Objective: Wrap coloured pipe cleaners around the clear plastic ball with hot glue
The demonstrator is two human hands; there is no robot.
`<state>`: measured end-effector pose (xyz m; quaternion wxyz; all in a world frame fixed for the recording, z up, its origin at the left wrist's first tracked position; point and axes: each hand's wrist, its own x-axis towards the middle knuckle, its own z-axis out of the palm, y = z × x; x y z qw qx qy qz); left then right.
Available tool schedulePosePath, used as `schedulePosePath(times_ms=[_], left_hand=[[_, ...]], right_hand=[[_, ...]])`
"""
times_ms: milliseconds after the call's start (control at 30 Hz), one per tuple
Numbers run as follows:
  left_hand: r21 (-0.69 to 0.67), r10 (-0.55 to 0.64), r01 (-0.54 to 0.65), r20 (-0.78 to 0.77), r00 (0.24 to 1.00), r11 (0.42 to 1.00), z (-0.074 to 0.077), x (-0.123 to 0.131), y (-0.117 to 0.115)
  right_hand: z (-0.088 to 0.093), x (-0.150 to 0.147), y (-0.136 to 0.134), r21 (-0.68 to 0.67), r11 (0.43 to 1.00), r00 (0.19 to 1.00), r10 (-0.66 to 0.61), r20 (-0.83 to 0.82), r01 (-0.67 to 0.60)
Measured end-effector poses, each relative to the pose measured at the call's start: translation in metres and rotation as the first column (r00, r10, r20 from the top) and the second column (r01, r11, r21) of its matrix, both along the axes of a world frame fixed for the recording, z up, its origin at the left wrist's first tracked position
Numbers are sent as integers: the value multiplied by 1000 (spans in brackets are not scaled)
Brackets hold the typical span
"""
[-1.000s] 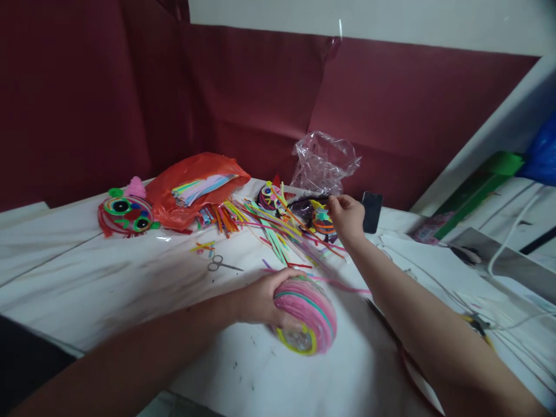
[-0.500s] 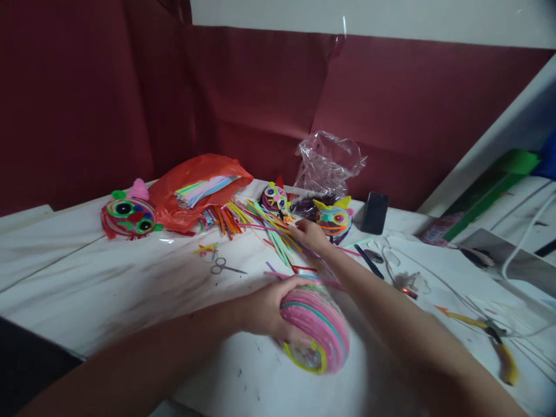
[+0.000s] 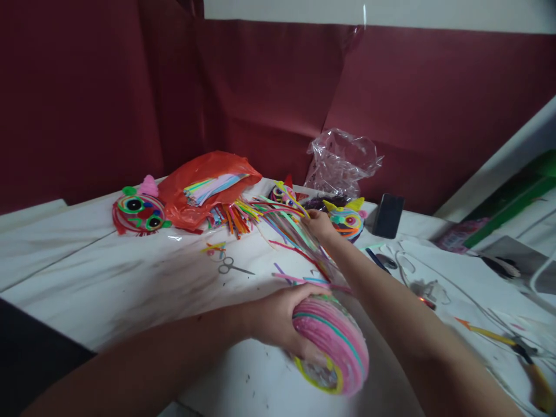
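My left hand (image 3: 289,324) is wrapped round a pink ring-shaped form (image 3: 341,336) wound with strips, with one teal stripe, a yellow rim and a clear-looking centre. My right hand (image 3: 320,226) reaches to the back and pinches the ends of some pipe cleaners, a yellow and a red one among them. Below and left of it, loose pipe cleaners (image 3: 286,223) lie in a spread bundle. A decorated face (image 3: 347,222) with yellow ears is just right of my right hand, partly covered by it. Another small face (image 3: 281,192) sits behind the bundle.
At the left are a red face (image 3: 139,214) and an orange plastic bag (image 3: 208,165) holding pastel pipe cleaners. Scissors (image 3: 234,266) lie mid-table. A clear plastic bag (image 3: 339,162) and a phone (image 3: 388,216) stand at the back. Cables and yellow-handled pliers (image 3: 521,347) lie right.
My right hand has lifted slightly, raising pipe cleaners from the bundle. My left hand still grips the pink form. The whole view has shifted, so most things appear farther right.
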<state>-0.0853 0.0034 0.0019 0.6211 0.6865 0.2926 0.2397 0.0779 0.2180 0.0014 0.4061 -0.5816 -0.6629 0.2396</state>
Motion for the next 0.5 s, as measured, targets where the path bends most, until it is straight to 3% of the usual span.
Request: schedulePosePath(times_ms=[267, 500], left_hand=[[10, 11, -11, 4, 1000, 1000, -4, 0, 0], [0, -8, 8, -15, 1000, 1000, 1, 0, 0]], right_hand=[[-1, 3, 4, 37, 999, 984, -1, -176, 8], [-2, 1, 1, 57, 993, 989, 106, -98, -101]])
